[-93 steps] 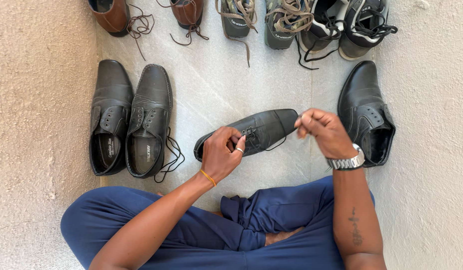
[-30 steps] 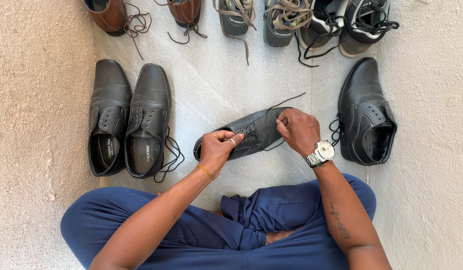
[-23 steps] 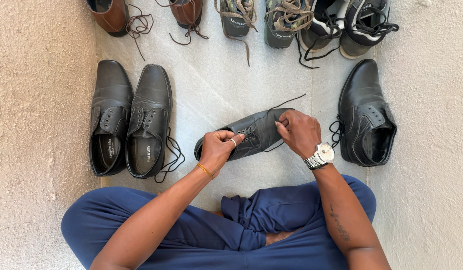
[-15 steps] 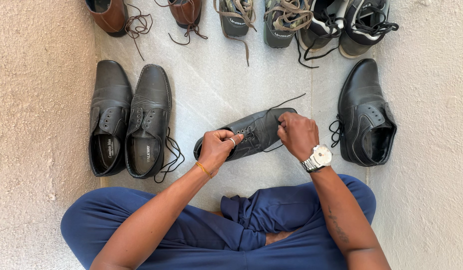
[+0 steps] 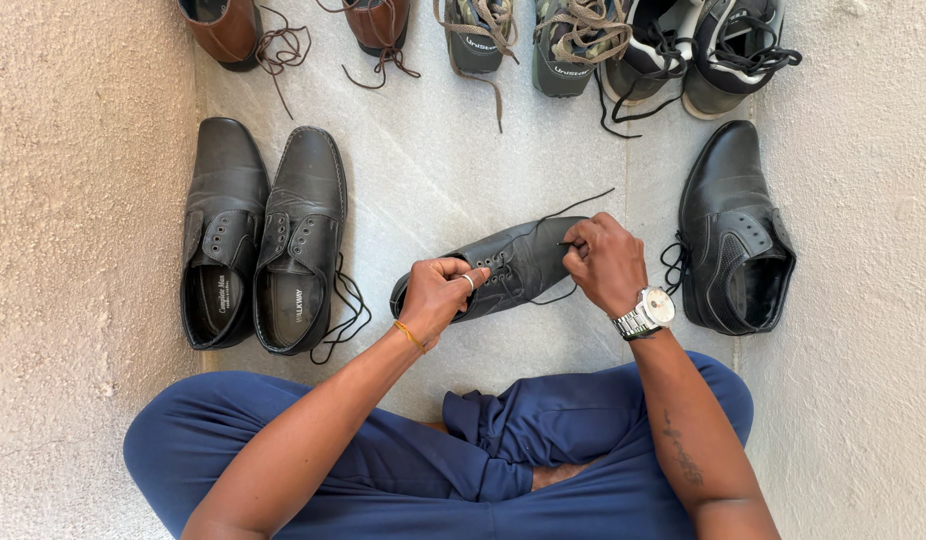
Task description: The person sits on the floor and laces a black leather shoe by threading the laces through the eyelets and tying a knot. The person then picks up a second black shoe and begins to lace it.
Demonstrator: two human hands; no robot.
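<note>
From the head camera I am looking down at a black shoe point(image 5: 513, 262) lying on its side on the stone floor point(image 5: 433, 170), just ahead of the crossed legs point(image 5: 503, 460). My left hand point(image 5: 438, 297) is pinching the shoe at its eyelets, grip closed on it. My right hand point(image 5: 605, 262) is sitting at the toe end, fingers closed on the black lace point(image 5: 573, 205). A pair of black shoes point(image 5: 263, 240) is lying well apart to the left, against the rough wall point(image 5: 73, 250). A single black shoe point(image 5: 733, 230) is lying near the right wrist. Bare floor is showing between the held shoe and the row of shoes point(image 5: 503, 35) along the top edge.
</note>
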